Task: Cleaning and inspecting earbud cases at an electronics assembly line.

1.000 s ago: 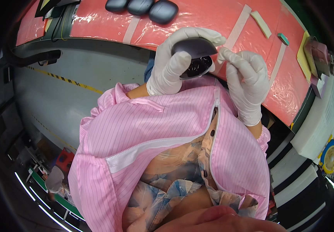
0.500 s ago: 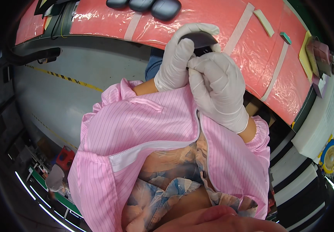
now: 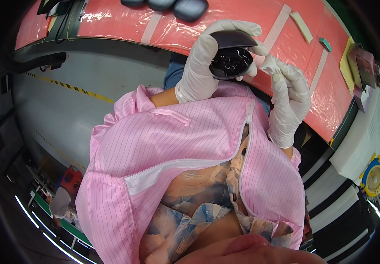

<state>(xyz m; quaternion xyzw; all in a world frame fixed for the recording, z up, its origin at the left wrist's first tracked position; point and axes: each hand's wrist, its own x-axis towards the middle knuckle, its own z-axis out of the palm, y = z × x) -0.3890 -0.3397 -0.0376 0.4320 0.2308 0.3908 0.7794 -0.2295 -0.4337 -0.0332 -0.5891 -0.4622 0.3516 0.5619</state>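
Head view: my left hand grips the dark round shell above the red worktop. My right hand pinches something small beside it, which I think needs gentle placing inside.

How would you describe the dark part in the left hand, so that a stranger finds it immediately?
Start at the pink-covered bench. In front of it, the white-gloved left hand grips a dark rounded shell. Unlike the closed dark pieces lying on the bench, it shows its hollow inside.
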